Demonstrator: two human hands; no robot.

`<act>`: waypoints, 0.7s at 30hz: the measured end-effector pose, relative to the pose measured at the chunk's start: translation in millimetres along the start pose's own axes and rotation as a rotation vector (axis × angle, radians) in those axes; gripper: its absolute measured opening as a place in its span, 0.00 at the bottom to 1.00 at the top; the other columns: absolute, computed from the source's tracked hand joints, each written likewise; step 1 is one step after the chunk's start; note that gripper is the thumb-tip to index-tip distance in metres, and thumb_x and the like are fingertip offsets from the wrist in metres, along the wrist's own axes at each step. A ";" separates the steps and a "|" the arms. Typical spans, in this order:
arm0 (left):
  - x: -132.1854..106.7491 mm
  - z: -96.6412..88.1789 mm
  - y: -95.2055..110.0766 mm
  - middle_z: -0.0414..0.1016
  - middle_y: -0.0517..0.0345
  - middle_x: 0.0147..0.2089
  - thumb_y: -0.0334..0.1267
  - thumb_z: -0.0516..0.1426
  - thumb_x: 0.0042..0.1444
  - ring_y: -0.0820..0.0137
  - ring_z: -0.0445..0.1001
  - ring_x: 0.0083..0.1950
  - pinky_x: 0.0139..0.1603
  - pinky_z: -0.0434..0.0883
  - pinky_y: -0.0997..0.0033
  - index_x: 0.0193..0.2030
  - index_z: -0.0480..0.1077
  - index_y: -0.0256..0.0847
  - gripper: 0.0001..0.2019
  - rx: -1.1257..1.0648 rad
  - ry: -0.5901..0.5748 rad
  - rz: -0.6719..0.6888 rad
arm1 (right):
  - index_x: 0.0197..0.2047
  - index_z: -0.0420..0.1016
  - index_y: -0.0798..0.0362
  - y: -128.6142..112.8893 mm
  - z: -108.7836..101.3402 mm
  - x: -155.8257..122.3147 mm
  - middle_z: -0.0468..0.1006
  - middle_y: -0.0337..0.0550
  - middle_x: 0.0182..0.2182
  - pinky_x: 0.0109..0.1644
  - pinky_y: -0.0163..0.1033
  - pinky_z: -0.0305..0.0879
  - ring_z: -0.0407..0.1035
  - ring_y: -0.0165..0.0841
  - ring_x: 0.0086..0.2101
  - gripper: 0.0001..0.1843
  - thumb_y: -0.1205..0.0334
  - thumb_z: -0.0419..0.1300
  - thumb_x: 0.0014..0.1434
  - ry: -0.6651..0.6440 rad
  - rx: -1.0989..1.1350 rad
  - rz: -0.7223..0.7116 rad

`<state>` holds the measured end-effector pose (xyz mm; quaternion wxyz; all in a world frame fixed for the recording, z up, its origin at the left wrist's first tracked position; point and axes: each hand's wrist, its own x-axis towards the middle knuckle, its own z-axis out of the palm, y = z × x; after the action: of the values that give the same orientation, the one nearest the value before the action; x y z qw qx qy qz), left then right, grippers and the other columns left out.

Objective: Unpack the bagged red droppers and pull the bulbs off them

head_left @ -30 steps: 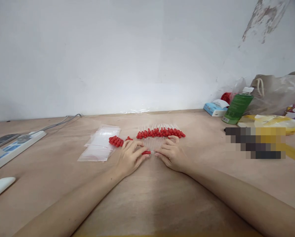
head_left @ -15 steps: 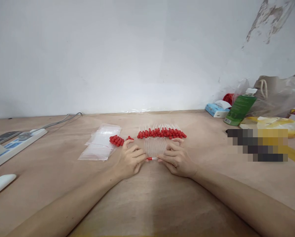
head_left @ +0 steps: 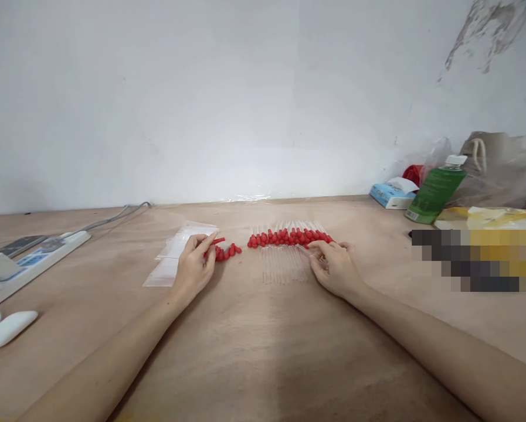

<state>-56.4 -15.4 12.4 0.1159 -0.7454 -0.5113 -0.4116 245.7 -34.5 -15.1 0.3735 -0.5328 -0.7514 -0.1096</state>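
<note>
Wall (head_left: 157, 105): pale, scuffed, its paint peeling high on the right.
Tabletop (head_left: 263, 351): light brown, running back to the foot of that wall, with everything laid out on it.
Power strip (head_left: 38, 258): white and blue, slanting along the far left, a grey cord (head_left: 117, 215) trailing off toward the wall.
Row of droppers (head_left: 289, 237): in the middle of the tabletop, red ends side by side facing the person, glassy stems pointing at the wall.
Plastic bags (head_left: 168, 258): see-through and flat, overlapping, partly covered by the left hand (head_left: 211, 237).
Green bottle (head_left: 435, 193): white-capped, upright at the back right, with crumpled bags (head_left: 500, 161) behind it.
Hands: well apart from each other. The left hand has its fingertips closed on a red bulb (head_left: 219, 241), just above the loose ones; the right hand (head_left: 312, 250) pinches a slim clear tube (head_left: 304, 250) near the right end of the row.
Unfitted tubes (head_left: 282, 266): transparent, lined up parallel just on the person's side of the row, between the two hands.
Tissue pack (head_left: 392, 196): blue, just left of the bottle.
Loose bulbs (head_left: 227, 252): red, heaped between the left hand and the row; some are hidden by the fingers, so I can't count them.
</note>
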 end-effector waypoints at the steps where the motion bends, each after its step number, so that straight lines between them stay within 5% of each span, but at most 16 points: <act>1: 0.6 -0.6 -1.5 0.68 0.53 0.40 0.37 0.48 0.57 0.67 0.69 0.40 0.39 0.65 0.66 0.50 0.66 0.42 0.15 0.053 -0.016 0.002 | 0.36 0.70 0.53 0.4 -0.2 0.1 0.76 0.39 0.25 0.45 0.41 0.46 0.67 0.31 0.29 0.09 0.64 0.50 0.54 -0.001 -0.021 0.002; 8: 0.8 5.6 3.8 0.75 0.55 0.36 0.42 0.49 0.57 0.61 0.67 0.41 0.45 0.53 0.57 0.36 0.70 0.44 0.10 0.352 -0.163 0.096 | 0.29 0.69 0.52 1.0 2.5 -0.5 0.74 0.36 0.23 0.45 0.41 0.44 0.67 0.29 0.28 0.06 0.66 0.51 0.52 0.014 -0.102 0.006; 16: 2.6 -2.9 14.9 0.74 0.53 0.41 0.49 0.51 0.54 0.59 0.65 0.44 0.44 0.53 0.58 0.40 0.70 0.44 0.14 0.338 -0.078 0.077 | 0.32 0.72 0.52 1.4 5.1 0.0 0.75 0.38 0.24 0.46 0.42 0.45 0.67 0.31 0.30 0.08 0.64 0.51 0.54 -0.052 -0.080 0.026; 21: 23.4 9.1 28.6 0.74 0.54 0.39 0.46 0.51 0.54 0.61 0.67 0.44 0.46 0.52 0.58 0.38 0.70 0.43 0.12 0.290 -0.198 0.142 | 0.33 0.74 0.50 -3.6 -1.1 0.0 0.77 0.39 0.28 0.50 0.44 0.44 0.68 0.33 0.34 0.14 0.54 0.50 0.57 -0.104 -0.020 -0.009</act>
<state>-24.1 -7.3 30.9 0.2001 -0.7920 -0.5202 -0.2493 243.1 -36.6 -13.5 0.3279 -0.5380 -0.7711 -0.0911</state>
